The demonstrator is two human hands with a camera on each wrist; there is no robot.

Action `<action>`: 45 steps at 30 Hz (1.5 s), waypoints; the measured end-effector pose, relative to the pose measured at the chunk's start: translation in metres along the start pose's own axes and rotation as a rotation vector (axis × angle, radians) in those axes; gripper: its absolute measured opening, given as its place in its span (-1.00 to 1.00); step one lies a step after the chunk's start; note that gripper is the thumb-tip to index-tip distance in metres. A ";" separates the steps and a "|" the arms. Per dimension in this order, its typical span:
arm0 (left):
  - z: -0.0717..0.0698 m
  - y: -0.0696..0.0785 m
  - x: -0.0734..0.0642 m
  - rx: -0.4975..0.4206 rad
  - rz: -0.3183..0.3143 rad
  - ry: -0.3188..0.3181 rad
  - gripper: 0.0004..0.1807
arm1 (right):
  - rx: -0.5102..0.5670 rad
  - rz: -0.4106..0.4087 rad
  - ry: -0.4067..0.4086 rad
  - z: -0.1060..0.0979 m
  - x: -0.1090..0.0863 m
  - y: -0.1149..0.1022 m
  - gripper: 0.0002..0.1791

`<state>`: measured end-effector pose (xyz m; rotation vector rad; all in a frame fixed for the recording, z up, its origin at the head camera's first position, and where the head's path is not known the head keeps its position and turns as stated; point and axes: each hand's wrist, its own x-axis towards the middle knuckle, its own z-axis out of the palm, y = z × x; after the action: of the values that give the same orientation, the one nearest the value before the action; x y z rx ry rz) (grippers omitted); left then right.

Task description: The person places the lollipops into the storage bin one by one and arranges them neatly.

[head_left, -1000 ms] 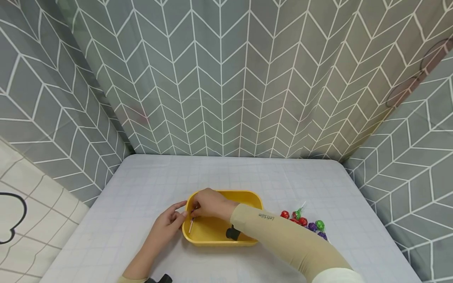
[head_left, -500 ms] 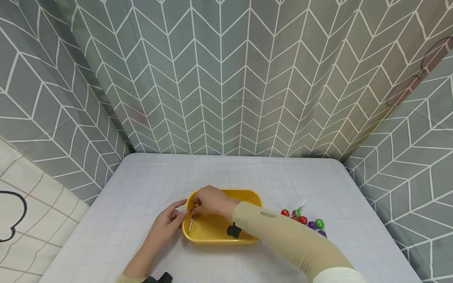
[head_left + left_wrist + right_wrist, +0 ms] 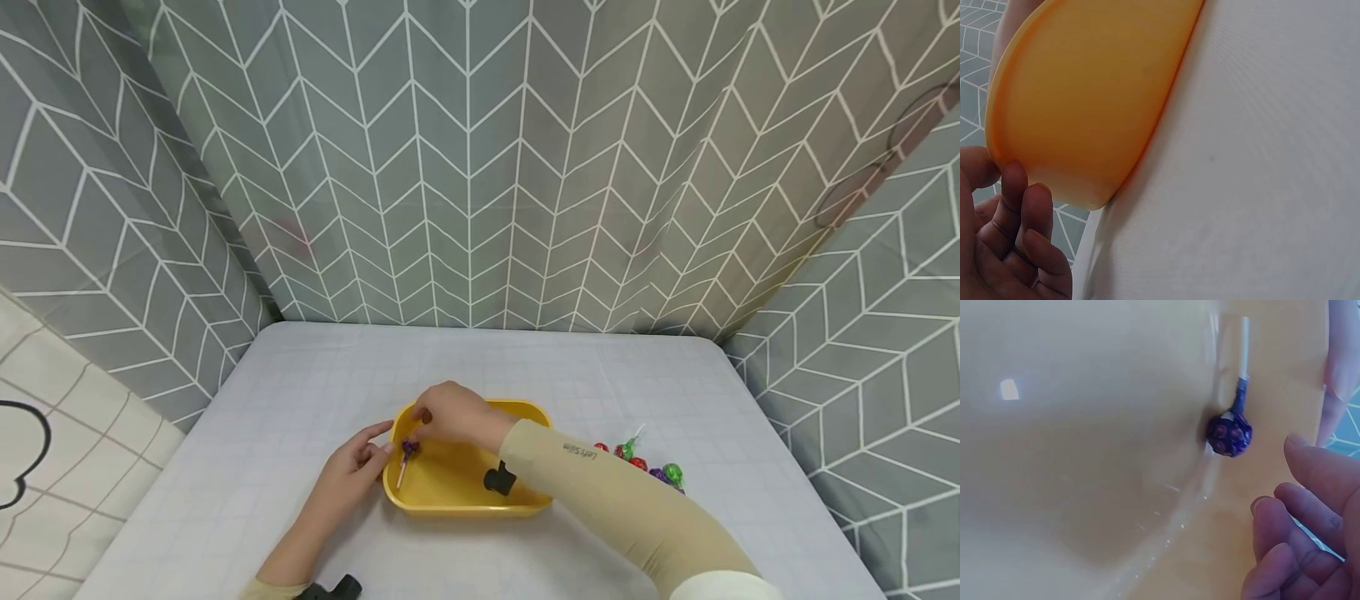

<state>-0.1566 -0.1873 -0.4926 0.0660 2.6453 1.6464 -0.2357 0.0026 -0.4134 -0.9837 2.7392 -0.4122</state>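
A lollipop in a purple wrapper (image 3: 408, 448) lies at the left end of a yellow tray (image 3: 465, 510), its white stick pointing toward the near side. My right hand (image 3: 453, 414) is over the tray's far left part. In the right wrist view, the right hand (image 3: 1310, 531) is apart from the lollipop (image 3: 1230, 433), with loosely bent fingers and nothing between them. My left hand (image 3: 348, 467) touches the tray's left side from outside. The left wrist view has the left hand's fingertips (image 3: 1015, 175) against the tray's outer wall (image 3: 1091, 106).
Several lollipops in red, green (image 3: 672, 474) and purple wrappers lie on the white tablecloth (image 3: 330, 367) right of the tray, partly hidden by my right forearm (image 3: 600, 492). Grey patterned curtains (image 3: 480, 167) stand behind and at the sides of the table.
My right hand has let go of the purple lollipop and risen slightly away from it. The lollipop now shows fully in the tray. My left hand stays at the tray's side.
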 end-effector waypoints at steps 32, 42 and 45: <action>0.003 0.001 0.001 0.004 -0.063 0.001 -0.59 | 0.198 -0.028 0.125 -0.032 -0.039 0.026 -0.59; 0.004 0.002 0.000 0.027 -0.059 0.013 -0.59 | 0.284 0.008 0.161 -0.038 -0.052 0.042 -0.60; 0.004 0.002 0.000 0.023 -0.060 0.011 -0.58 | 0.316 0.011 0.187 -0.040 -0.055 0.048 -0.60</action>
<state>-0.1564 -0.1832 -0.4927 -0.0218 2.6475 1.6030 -0.2335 0.0812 -0.3867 -0.8847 2.7173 -0.9449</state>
